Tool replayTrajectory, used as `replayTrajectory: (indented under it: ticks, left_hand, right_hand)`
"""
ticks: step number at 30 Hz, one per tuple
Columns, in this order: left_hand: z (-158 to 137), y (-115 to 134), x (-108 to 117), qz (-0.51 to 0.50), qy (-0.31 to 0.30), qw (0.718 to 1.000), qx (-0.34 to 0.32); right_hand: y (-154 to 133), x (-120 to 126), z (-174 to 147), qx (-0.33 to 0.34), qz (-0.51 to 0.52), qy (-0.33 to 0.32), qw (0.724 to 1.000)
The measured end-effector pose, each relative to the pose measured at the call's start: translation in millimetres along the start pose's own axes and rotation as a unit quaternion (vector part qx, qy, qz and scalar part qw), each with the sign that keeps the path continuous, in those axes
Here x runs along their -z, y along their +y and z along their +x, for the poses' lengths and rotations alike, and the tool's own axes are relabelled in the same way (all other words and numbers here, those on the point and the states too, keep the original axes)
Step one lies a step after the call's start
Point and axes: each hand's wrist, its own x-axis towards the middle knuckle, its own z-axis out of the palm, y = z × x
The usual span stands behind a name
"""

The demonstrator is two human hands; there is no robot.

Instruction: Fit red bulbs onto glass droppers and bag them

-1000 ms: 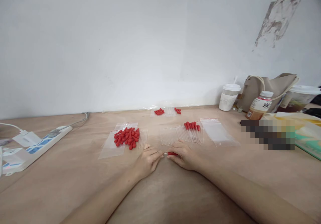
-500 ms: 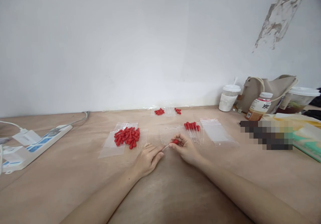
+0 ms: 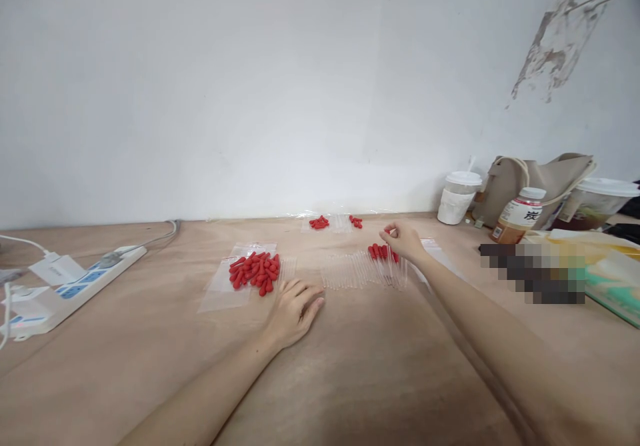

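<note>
My left hand [image 3: 295, 309] rests on the table with its fingers loosely stretched and the thumb apart, holding nothing. Just left of it lies a heap of red rubber bulbs [image 3: 254, 271] on clear plastic bags [image 3: 216, 291]. A few glass tubes [image 3: 287, 269] lie between that heap and the hand. Farther right, my right hand [image 3: 406, 243] is closed in a pinch on a dropper, whose red bulb [image 3: 393, 231] shows at the fingertips. Below the hand are droppers with red bulbs [image 3: 380, 252], side by side, partly covered by it. A row of bare glass tubes [image 3: 345, 271] lies to their left.
Small groups of red bulbs [image 3: 319, 222] and tubes lie near the wall. A power strip [image 3: 85, 286] is at left. On the right stand a lidded cup [image 3: 457, 198], a drink bottle [image 3: 520, 216], a grey bag [image 3: 545, 173] and another cup [image 3: 597, 203]. A plastic bag [image 3: 443, 259] lies behind my right forearm.
My right hand has moved away from my left, up and to the right, carrying the dropper over the bulbed ones. My left hand has let go of the glass tube and stayed in place.
</note>
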Motion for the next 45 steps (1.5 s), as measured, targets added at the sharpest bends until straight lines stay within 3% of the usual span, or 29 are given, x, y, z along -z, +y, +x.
replayTrajectory:
  ticks: [6,10,14,20,26,33,37,41,45]
  left_hand:
    - [0,-1,0,0.0,-0.009,1.0,0.002]
    - [0,-2,-1,0.003,-0.013,1.0,0.004]
    - [0,-2,-2,-0.007,-0.018,1.0,-0.001]
    - [0,-2,-2,0.003,-0.023,1.0,0.0]
    - [0,-2,-4,0.007,-0.015,1.0,0.007]
    - [-1,-1,-4,0.034,0.005,0.999,0.017]
    - [-2,0,-1,0.108,0.042,0.99,0.076]
    - [1,-20,20,0.208,0.082,0.96,0.167]
    - [10,-57,50,0.219,0.035,0.951,0.216]
  right_hand:
    - [-9,-16,-12,0.006,-0.057,-0.015,0.998]
    - [-1,5,-15,-0.015,-0.12,-0.014,0.993]
    - [20,33,-20,-0.088,-0.191,-0.07,0.975]
    - [42,30,-30,-0.142,-0.175,-0.158,0.961]
    - [44,13,-21,-0.185,-0.159,-0.156,0.957]
    - [39,14,-22,-0.21,-0.118,-0.151,0.959]
    - [35,18,-27,-0.211,-0.098,-0.134,0.963]
    - [25,23,-29,-0.173,-0.079,-0.101,0.976]
    - [-5,20,-45,-0.082,-0.042,-0.072,0.993]
